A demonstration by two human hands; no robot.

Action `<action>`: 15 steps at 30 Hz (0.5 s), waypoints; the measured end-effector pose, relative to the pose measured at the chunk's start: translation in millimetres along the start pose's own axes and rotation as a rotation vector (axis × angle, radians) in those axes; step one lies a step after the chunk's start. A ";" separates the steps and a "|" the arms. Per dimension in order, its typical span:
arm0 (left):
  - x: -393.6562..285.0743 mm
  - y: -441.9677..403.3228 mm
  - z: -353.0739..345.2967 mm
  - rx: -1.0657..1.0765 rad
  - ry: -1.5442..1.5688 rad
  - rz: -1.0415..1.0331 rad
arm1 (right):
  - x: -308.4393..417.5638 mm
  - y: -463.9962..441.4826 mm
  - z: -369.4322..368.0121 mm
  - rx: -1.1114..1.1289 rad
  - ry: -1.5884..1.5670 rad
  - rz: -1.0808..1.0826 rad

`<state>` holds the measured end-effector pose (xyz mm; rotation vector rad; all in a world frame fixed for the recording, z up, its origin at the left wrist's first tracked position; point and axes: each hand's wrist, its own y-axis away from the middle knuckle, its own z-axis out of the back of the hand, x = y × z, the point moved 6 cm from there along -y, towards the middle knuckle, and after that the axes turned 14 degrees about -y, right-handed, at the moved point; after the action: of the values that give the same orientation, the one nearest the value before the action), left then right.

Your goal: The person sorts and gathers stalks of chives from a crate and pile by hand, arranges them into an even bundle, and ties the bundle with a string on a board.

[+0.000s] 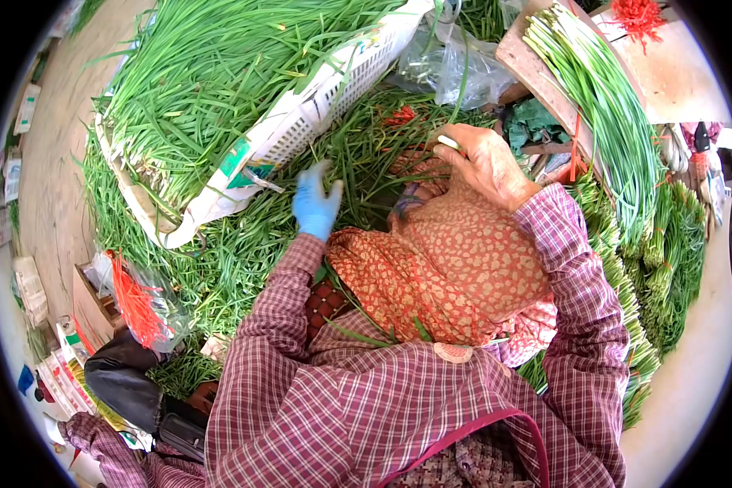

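My left hand (315, 202), in a blue glove, hovers over loose green leaves beside the white crate (301, 114). Its thumb stands apart from the fingers and nothing shows between them. Bare and curled, my right hand (488, 165) is above my lap, with the white end of a garlic chive (448, 142) pinched at its fingertips. The crate is heaped with long garlic chives (220, 73). Over my knees lies a red-and-tan patterned cloth (464, 252), with a few green leaves on it.
Cut green leaves (220, 276) cover the floor around the crate. A chive bundle (598, 106) rests on a board (537, 65) at upper right, with more bundles (667, 252) stacked below. Red ties (137, 301) hang at left. Another person's sleeve (106, 447) shows at lower left.
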<state>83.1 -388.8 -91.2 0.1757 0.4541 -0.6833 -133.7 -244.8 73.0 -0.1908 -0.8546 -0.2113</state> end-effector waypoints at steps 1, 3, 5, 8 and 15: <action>-14.5 -0.2 -10.5 0.077 0.061 -0.085 | -2.5 1.6 -2.0 0.026 0.021 -0.034; -36.8 4.3 -48.3 0.328 -0.027 -0.219 | -2.1 2.4 -4.7 0.038 0.013 -0.023; -34.2 6.9 -104.2 0.460 -0.220 -0.307 | -1.8 3.2 -5.0 0.050 0.003 -0.009; -29.1 3.8 -140.8 0.573 -0.405 -0.180 | -1.7 3.0 -5.3 0.048 0.029 0.000; -4.0 5.4 -170.9 0.865 -0.548 0.022 | 3.9 1.5 -11.6 0.123 0.006 -0.020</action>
<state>24.7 -330.8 -241.1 0.7824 -0.3942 -0.8363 -122.5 -246.7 68.3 -0.0663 -0.8613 -0.1776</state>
